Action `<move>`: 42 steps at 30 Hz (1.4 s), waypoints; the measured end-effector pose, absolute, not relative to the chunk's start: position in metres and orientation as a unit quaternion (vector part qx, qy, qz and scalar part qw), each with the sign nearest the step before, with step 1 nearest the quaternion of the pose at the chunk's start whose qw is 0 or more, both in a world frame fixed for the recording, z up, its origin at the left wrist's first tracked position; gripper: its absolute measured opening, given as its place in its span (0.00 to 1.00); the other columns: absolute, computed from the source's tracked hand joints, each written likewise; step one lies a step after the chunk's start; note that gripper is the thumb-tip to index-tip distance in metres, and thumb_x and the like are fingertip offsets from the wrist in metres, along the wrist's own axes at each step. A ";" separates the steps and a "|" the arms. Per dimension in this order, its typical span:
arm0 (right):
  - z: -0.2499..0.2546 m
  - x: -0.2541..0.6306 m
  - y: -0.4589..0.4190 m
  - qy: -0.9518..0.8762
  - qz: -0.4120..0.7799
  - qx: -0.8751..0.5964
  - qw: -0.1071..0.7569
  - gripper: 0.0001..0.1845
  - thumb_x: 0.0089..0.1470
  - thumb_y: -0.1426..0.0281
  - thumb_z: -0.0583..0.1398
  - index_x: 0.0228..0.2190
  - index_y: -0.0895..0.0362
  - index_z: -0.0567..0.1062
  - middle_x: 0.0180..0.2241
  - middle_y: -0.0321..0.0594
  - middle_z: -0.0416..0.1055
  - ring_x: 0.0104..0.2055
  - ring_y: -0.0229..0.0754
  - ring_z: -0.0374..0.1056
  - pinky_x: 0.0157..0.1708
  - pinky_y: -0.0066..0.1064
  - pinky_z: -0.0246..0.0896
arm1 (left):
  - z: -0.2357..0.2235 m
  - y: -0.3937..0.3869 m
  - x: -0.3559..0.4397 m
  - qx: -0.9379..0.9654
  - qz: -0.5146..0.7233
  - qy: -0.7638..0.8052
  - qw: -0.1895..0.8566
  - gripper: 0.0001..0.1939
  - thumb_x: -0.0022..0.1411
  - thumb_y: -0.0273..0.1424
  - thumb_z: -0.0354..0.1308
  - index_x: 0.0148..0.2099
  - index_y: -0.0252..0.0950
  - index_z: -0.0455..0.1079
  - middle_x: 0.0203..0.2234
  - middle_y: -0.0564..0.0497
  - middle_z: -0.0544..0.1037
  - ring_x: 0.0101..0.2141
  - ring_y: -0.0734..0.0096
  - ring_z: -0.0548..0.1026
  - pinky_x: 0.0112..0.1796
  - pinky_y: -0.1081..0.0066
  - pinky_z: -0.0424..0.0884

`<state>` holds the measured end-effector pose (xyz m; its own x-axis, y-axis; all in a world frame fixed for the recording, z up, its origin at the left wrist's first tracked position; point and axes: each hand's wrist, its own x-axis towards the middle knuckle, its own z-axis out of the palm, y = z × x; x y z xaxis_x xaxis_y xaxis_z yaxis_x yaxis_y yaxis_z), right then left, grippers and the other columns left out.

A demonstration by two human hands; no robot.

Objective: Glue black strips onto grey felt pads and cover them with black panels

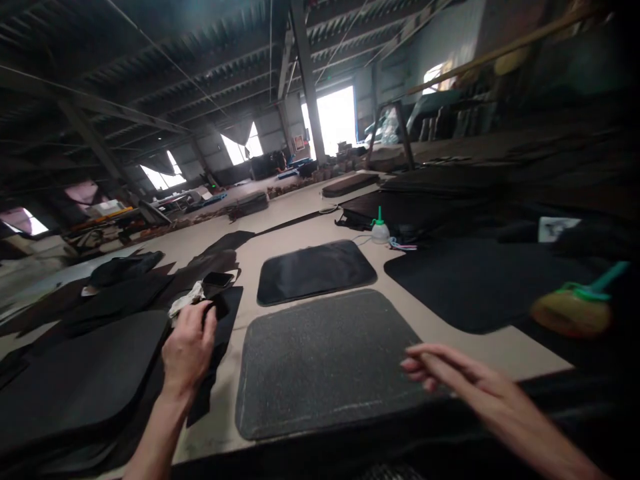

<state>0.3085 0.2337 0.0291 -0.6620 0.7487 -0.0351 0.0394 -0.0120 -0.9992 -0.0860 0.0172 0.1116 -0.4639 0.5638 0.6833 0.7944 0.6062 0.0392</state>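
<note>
My left hand [187,343] is closed, its fingers curled around a small dark block [219,305] whose kind I cannot make out. Just beyond it lie a crumpled white cloth [187,298] and a black phone-like slab [219,279]. My right hand [445,368] hovers over the right edge of a grey, round-cornered panel [325,360], thumb and fingers pressed together; whatever may be between them is hidden. Behind that panel a smooth black panel [316,270] lies flat on the pale table [215,427].
Stacked black sheets [75,373] cover the left side. To the right are another black sheet [460,280] and an amber bottle [573,312] with a green spout. A white bottle [380,230] with a green nozzle stands farther back. More dark stacks [400,207] sit behind it.
</note>
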 end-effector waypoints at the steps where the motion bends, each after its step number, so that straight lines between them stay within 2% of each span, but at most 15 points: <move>1: 0.027 0.292 0.215 -0.634 0.698 -0.261 0.207 0.24 0.58 0.47 0.59 0.48 0.47 0.78 0.49 0.51 0.75 0.48 0.56 0.72 0.52 0.52 0.66 | 0.113 0.026 -0.052 -0.457 -0.158 -0.816 0.316 0.18 0.72 0.38 0.45 0.56 0.41 0.68 0.48 0.46 0.76 0.43 0.60 0.76 0.40 0.67 0.71; 2: 0.027 0.275 0.196 -0.604 0.753 -0.208 0.161 0.28 0.60 0.48 0.58 0.52 0.52 0.75 0.52 0.52 0.72 0.52 0.55 0.70 0.56 0.51 0.63 | 0.110 0.033 -0.018 -0.517 -0.139 -0.788 0.304 0.17 0.72 0.36 0.46 0.58 0.43 0.68 0.45 0.47 0.77 0.41 0.62 0.77 0.38 0.68 0.71; 4: 0.028 0.248 0.165 -0.514 0.838 -0.142 0.117 0.30 0.61 0.49 0.58 0.58 0.53 0.70 0.56 0.50 0.69 0.56 0.50 0.68 0.56 0.46 0.63 | 0.098 0.038 0.043 -0.645 -0.123 -0.711 0.252 0.18 0.71 0.29 0.46 0.60 0.42 0.67 0.42 0.46 0.78 0.40 0.62 0.77 0.35 0.69 0.71; 10: 0.022 0.228 0.145 -0.379 0.894 -0.173 0.163 0.22 0.58 0.56 0.65 0.44 0.61 0.75 0.44 0.49 0.76 0.44 0.44 0.74 0.45 0.32 0.68 | 0.051 0.025 0.129 -0.764 -0.161 -0.590 0.208 0.17 0.67 0.23 0.44 0.53 0.33 0.69 0.26 0.45 0.75 0.25 0.64 0.73 0.22 0.66 0.65; 16: 0.009 0.237 0.157 -0.378 0.886 -0.200 0.180 0.22 0.58 0.56 0.64 0.45 0.59 0.71 0.41 0.48 0.77 0.35 0.39 0.74 0.31 0.27 0.68 | 0.028 0.025 0.150 -0.809 -0.193 -0.537 0.141 0.12 0.66 0.22 0.48 0.47 0.36 0.70 0.20 0.51 0.73 0.20 0.69 0.70 0.17 0.68 0.60; 18: 0.006 0.239 0.158 -0.394 0.880 -0.196 0.179 0.23 0.58 0.54 0.63 0.46 0.58 0.70 0.38 0.46 0.77 0.32 0.39 0.74 0.28 0.26 0.67 | 0.027 0.025 0.145 -0.826 -0.222 -0.516 0.043 0.10 0.69 0.28 0.50 0.48 0.37 0.70 0.25 0.51 0.77 0.24 0.69 0.74 0.22 0.70 0.66; 20: 0.004 0.242 0.160 -0.407 0.874 -0.193 0.181 0.23 0.59 0.54 0.63 0.46 0.57 0.70 0.35 0.43 0.77 0.29 0.37 0.73 0.26 0.24 0.65 | 0.031 0.026 0.131 -0.808 -0.261 -0.518 -0.106 0.13 0.71 0.37 0.49 0.49 0.39 0.71 0.32 0.49 0.80 0.30 0.68 0.77 0.30 0.71 0.70; 22: 0.001 0.246 0.160 -0.423 0.865 -0.196 0.184 0.23 0.59 0.54 0.62 0.48 0.57 0.70 0.33 0.41 0.76 0.27 0.36 0.72 0.24 0.23 0.64 | 0.036 0.029 0.111 -0.703 -0.311 -0.590 -0.247 0.17 0.72 0.43 0.46 0.43 0.40 0.73 0.33 0.49 0.78 0.32 0.70 0.75 0.34 0.72 0.70; 25: 0.000 0.252 0.161 -0.467 0.847 -0.200 0.161 0.25 0.61 0.52 0.59 0.53 0.55 0.69 0.30 0.38 0.75 0.23 0.35 0.69 0.21 0.23 0.62 | 0.041 0.041 0.087 -0.444 -0.372 -0.716 -0.390 0.23 0.71 0.48 0.45 0.38 0.38 0.73 0.26 0.52 0.72 0.26 0.75 0.69 0.27 0.76 0.64; 27: 0.001 0.255 0.163 -0.510 0.825 -0.200 0.138 0.26 0.62 0.52 0.58 0.55 0.53 0.69 0.30 0.37 0.75 0.22 0.36 0.69 0.21 0.25 0.63 | 0.040 0.054 0.081 -0.345 -0.398 -0.707 -0.472 0.24 0.68 0.52 0.48 0.44 0.37 0.72 0.23 0.55 0.68 0.21 0.78 0.64 0.21 0.78 0.57; 29: 0.004 0.257 0.165 -0.558 0.793 -0.207 0.131 0.26 0.63 0.53 0.57 0.57 0.51 0.68 0.31 0.37 0.74 0.27 0.38 0.71 0.25 0.28 0.67 | 0.037 0.069 0.081 -0.314 -0.412 -0.667 -0.536 0.24 0.64 0.53 0.54 0.47 0.36 0.71 0.21 0.57 0.66 0.19 0.81 0.61 0.20 0.79 0.53; 33: 0.006 0.263 0.171 -0.590 0.754 -0.233 0.171 0.31 0.63 0.56 0.58 0.64 0.50 0.60 0.38 0.40 0.76 0.37 0.44 0.73 0.39 0.34 0.70 | 0.029 0.101 0.079 -0.311 -0.432 -0.665 -0.524 0.22 0.58 0.48 0.64 0.42 0.34 0.71 0.17 0.57 0.68 0.16 0.81 0.62 0.19 0.80 0.56; 36: 0.002 0.273 0.174 -0.581 0.753 -0.255 0.175 0.36 0.63 0.55 0.57 0.66 0.51 0.53 0.39 0.41 0.76 0.38 0.45 0.73 0.40 0.37 0.70 | 0.022 0.130 0.063 -0.326 -0.437 -0.689 -0.478 0.23 0.55 0.48 0.66 0.42 0.34 0.70 0.16 0.57 0.71 0.15 0.78 0.63 0.18 0.78 0.58; 40: -0.010 0.288 0.176 -0.599 0.720 -0.301 0.181 0.36 0.61 0.52 0.56 0.66 0.52 0.56 0.33 0.39 0.75 0.34 0.44 0.72 0.40 0.37 0.70 | 0.012 0.174 0.034 -0.381 -0.397 -0.722 -0.419 0.21 0.63 0.51 0.55 0.41 0.36 0.70 0.17 0.55 0.72 0.16 0.75 0.66 0.20 0.76 0.59; 42: -0.017 0.293 0.177 -0.605 0.700 -0.331 0.186 0.36 0.60 0.51 0.56 0.64 0.51 0.59 0.31 0.38 0.75 0.33 0.43 0.72 0.38 0.35 0.70 | 0.008 0.195 0.023 -0.443 -0.349 -0.750 -0.346 0.20 0.67 0.48 0.50 0.39 0.37 0.71 0.18 0.54 0.72 0.20 0.72 0.69 0.25 0.74 0.61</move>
<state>0.2931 0.1775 -0.0174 -0.7121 0.6605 -0.2378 0.1398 -0.1985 -0.9701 0.0230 0.1949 0.0082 -0.3674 0.9059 -0.2106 0.4227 0.3643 0.8298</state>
